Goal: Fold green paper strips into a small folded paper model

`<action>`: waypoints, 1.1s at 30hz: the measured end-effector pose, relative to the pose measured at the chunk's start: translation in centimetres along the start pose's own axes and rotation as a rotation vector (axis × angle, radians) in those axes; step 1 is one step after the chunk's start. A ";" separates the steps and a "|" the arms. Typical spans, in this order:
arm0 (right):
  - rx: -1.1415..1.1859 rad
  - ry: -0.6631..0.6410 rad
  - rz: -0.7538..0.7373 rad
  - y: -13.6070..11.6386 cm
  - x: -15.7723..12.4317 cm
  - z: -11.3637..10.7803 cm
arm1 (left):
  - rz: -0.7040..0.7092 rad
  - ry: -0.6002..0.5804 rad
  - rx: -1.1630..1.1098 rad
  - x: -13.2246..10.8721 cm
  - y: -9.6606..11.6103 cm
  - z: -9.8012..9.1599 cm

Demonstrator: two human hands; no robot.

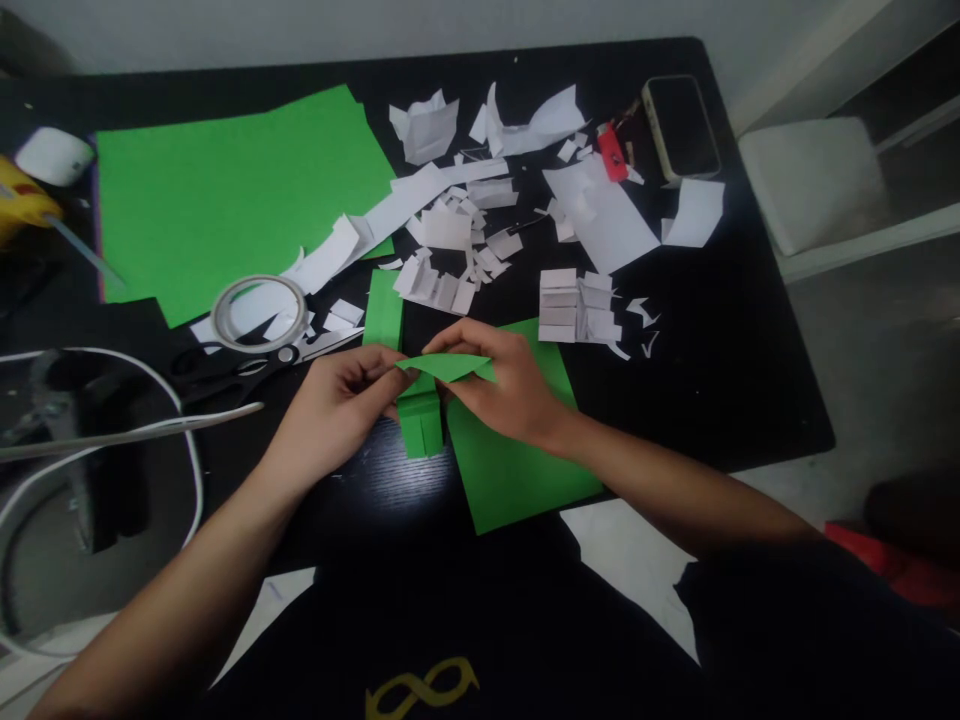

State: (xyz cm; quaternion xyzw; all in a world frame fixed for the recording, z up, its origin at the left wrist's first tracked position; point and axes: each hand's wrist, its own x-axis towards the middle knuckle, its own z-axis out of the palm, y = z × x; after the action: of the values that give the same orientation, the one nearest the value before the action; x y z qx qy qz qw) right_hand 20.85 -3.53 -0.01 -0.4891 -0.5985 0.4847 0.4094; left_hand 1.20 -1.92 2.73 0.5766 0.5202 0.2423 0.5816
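Note:
Between my two hands, above the near part of the table, is a folded piece of green paper (421, 420) with creases across it and a curved flap on top. My left hand (341, 405) pinches its left side, thumb against bent fingers. From the right, my right hand (506, 385) grips the flap, fingers curled behind it. Under my right hand lies a flat green sheet (517, 470), reaching the table's front edge. A green strip (384, 310) lies just beyond my left hand. Black-handled scissors (240, 368) rest left of that hand.
A roll of tape (259, 313) and large green sheets (240, 190) are at the left, with a yellow glue gun (26, 200) beyond. White paper scraps (442, 225) litter the middle. Folded white paper (577, 305), a red lighter (612, 152) and a phone (681, 128) lie right.

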 end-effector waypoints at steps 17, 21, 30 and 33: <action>0.100 0.001 0.012 0.4 0.2 0.1 | -0.030 -0.053 -0.113 0.3 -0.6 -0.1; 0.157 0.001 0.016 0.6 0.2 0.2 | -0.016 -0.060 -0.071 0.2 -0.7 -0.2; 0.018 0.007 0.059 0.3 0.0 0.2 | 0.001 -0.033 0.000 -0.1 -0.1 -0.1; -0.011 0.012 0.060 0.1 -0.1 0.1 | 0.007 -0.031 0.008 -0.1 0.0 -0.1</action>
State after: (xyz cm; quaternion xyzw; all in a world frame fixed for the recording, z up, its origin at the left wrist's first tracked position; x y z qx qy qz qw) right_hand 20.75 -3.60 -0.13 -0.5120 -0.5839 0.4905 0.3955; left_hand 1.08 -1.98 2.84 0.5845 0.5101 0.2332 0.5863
